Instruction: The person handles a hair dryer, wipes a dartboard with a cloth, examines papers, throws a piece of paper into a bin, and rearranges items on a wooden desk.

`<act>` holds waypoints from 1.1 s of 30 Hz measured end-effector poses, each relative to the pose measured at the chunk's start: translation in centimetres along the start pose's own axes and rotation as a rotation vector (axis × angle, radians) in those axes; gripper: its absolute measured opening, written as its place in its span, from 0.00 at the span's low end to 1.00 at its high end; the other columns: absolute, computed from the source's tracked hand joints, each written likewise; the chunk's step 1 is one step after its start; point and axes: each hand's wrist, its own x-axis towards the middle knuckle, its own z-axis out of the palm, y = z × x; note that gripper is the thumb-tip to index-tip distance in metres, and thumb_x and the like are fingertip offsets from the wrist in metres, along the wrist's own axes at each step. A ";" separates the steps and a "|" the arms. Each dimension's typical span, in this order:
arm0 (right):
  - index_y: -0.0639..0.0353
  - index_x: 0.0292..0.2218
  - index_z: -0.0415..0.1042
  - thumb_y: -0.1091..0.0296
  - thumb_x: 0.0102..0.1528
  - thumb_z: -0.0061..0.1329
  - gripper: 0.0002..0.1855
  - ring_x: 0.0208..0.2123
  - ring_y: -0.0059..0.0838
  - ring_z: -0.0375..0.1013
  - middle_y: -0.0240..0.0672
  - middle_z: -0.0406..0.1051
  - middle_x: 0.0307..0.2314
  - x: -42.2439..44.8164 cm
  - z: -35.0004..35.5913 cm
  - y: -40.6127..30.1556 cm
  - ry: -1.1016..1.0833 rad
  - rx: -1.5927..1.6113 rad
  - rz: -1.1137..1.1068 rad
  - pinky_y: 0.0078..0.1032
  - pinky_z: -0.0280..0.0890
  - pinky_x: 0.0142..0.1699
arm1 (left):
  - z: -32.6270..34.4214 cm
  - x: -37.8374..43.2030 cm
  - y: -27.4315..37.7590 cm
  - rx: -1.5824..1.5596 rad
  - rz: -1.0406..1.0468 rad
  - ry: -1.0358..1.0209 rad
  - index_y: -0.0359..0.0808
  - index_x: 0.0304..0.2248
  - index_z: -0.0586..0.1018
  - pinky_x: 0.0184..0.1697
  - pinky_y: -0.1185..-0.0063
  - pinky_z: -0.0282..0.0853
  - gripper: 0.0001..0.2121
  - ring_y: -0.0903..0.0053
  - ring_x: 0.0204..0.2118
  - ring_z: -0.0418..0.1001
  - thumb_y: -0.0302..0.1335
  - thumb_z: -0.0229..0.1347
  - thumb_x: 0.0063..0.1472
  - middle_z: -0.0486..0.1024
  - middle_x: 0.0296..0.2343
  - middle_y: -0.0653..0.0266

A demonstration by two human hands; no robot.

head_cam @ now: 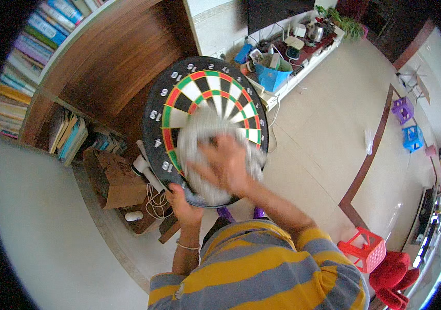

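A round dartboard with a black numbered rim and red, green, black and white segments is held up in front of my body. My left hand grips its lower left edge, thumb on the face. Over the lower middle of the board lies a greyish-white cloth, blurred by motion. My right hand presses the cloth against the board's face with its fingers spread. Hand and cloth together hide the bullseye and much of the lower segments.
To the left stand a wooden bookshelf, a brown paper bag and a coiled white cable. A low TV cabinet bears a blue box and a kettle. A red plastic stool stands at right.
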 end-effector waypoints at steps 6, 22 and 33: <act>0.59 0.28 0.70 0.55 0.42 0.54 0.17 0.32 0.47 0.64 0.46 0.64 0.32 11.8 -2.9 7.0 0.376 -0.185 -0.126 0.38 0.64 0.31 | 3.8 -1.4 0.8 -0.139 -0.172 -0.045 0.37 0.49 0.57 0.45 0.68 0.68 0.22 0.68 0.47 0.63 0.42 0.43 0.61 0.60 0.45 0.59; 0.47 0.41 0.70 0.70 0.33 0.54 0.29 0.44 0.39 0.62 0.36 0.61 0.47 -2.9 -5.8 1.5 -0.125 0.052 -0.096 0.31 0.65 0.41 | -1.2 -1.1 2.2 -0.259 -0.144 0.205 0.34 0.49 0.61 0.49 0.68 0.64 0.25 0.67 0.47 0.64 0.22 0.48 0.48 0.62 0.46 0.58; 0.62 0.39 0.69 0.73 0.42 0.52 0.19 0.41 0.44 0.65 0.44 0.65 0.40 7.5 -6.5 12.6 0.463 -0.129 -0.012 0.32 0.61 0.44 | -2.0 -1.2 6.4 -0.186 -0.046 0.168 0.29 0.37 0.69 0.40 0.71 0.69 0.17 0.69 0.36 0.70 0.25 0.47 0.44 0.70 0.34 0.58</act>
